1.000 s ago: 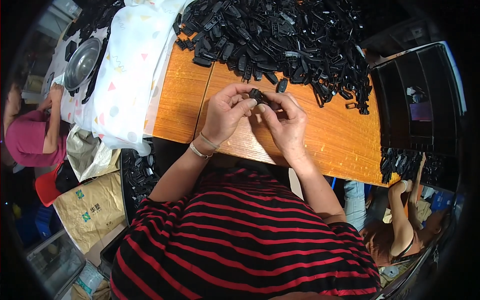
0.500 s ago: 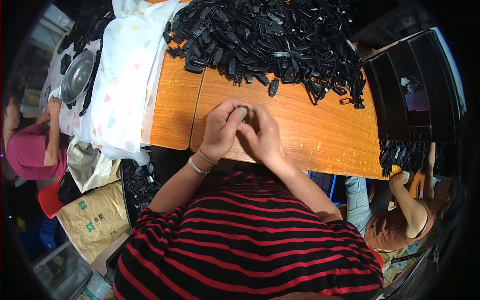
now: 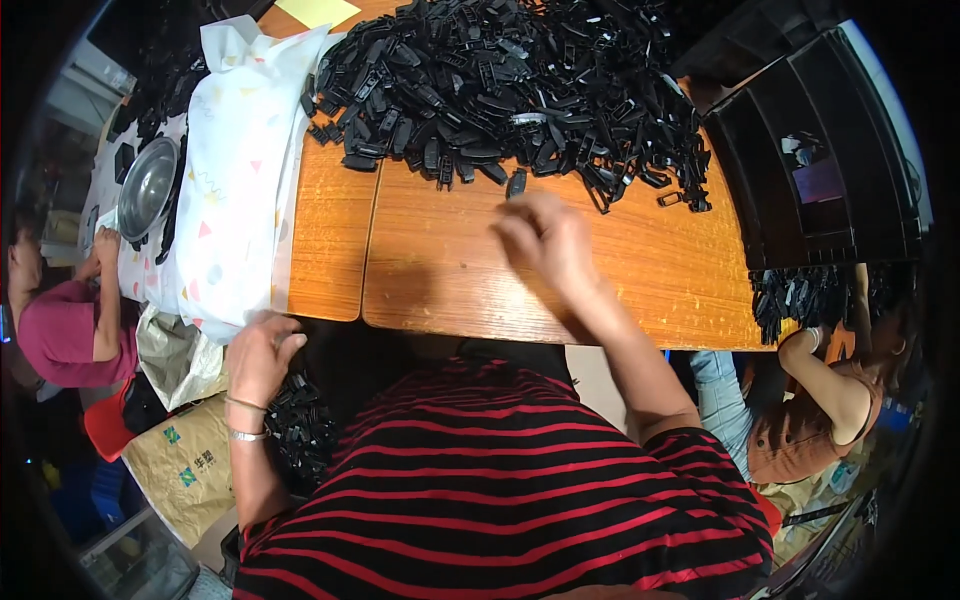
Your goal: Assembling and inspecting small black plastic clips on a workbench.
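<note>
My right hand [image 3: 556, 243] is over the wooden table, its fingers somewhat blurred. A gap shows between thumb and forefinger, and I see nothing held there. Just beyond those fingertips a single black plastic piece [image 3: 516, 184] lies at the front edge of a large heap of black plastic parts [image 3: 480, 95]. Left of the table edge, my left hand [image 3: 262, 358] is beside the patterned white sheet, with its thumb apart from the fingers and nothing visible in it. Below and beside its wrist a container of black parts [image 3: 300, 425] shows.
The patterned white sheet [image 3: 235, 160] hangs over the table's left side. A metal bowl [image 3: 152, 190] stands farther left, near a person in a maroon top [image 3: 75, 315]. Brown sacks [image 3: 190, 460] lie below. On the right are a black open box [image 3: 830, 150] and another seated person [image 3: 810, 430].
My hands were together around a small dark piece above the table. They have parted: the left moved down-left past the table edge, the right moved toward the heap. The view has shifted slightly.
</note>
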The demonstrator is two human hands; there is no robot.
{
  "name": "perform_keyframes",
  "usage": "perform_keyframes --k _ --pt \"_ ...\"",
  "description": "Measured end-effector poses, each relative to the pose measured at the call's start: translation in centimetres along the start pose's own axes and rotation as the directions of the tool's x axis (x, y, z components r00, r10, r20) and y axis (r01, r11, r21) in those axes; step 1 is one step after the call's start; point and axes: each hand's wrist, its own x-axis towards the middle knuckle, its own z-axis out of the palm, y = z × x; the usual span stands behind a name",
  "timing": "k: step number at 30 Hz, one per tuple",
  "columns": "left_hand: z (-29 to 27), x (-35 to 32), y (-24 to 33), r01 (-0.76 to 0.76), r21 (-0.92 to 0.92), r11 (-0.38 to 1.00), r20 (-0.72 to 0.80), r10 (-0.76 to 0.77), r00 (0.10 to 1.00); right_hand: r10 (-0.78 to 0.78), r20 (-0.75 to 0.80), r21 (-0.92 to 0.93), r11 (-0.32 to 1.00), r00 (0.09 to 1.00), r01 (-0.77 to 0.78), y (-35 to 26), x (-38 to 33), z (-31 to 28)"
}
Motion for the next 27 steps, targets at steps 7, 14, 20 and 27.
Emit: perform_keyframes --k 7,14,20,27 --pt "4.1 8.4 12.1 -0.482 -0.248 0.84 -0.426 0.352 0.833 0.257 -0.029 -0.388 0.888 0.966 -0.248 2.2 4.4 -2.2" --pt "8.5 15.0 19.8 -0.568 -0.11 0.815 -0.277 0.524 0.805 0.102 0.185 -0.219 0.974 0.977 -0.06 2.4 2.2 -3.3" --pt "9.4 14.9 18.9 -0.585 -0.055 0.809 -0.406 0.517 0.753 0.172 -0.128 -0.272 0.941 0.977 -0.201 3.8 1.9 -5.3" --pt "9.2 14.0 17.2 -0.573 -0.1 0.813 -0.47 0.469 0.748 0.151 -0.043 -0.489 0.859 0.988 -0.152 2.8 3.1 -2.7"
